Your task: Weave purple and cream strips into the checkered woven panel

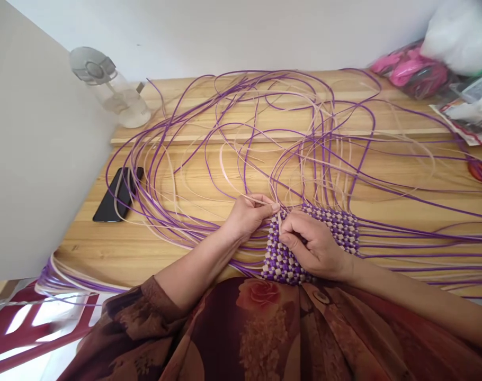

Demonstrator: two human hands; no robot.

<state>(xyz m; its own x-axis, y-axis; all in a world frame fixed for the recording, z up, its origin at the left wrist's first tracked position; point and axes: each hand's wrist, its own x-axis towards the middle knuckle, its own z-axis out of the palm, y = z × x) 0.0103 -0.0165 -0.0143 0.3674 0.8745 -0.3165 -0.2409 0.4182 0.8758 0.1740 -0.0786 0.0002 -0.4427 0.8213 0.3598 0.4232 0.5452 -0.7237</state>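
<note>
A woven panel in a purple and beige checked pattern lies flat at the table's near edge. Long purple and beige strands run out from its sides and far edge. At its far left corner, my left hand pinches a beige strand between thumb and fingers. My right hand rests over the panel and covers part of it. Its thumb and bent forefinger are closed on a short beige length of strand, just beside my left fingertips. Whether both hands hold the same strand, I cannot tell.
Loose strands loop across the wooden table. A black phone lies at the left under some of them. Behind it stands a clear bottle with a grey lid. Plastic bags with pink contents sit at the back right.
</note>
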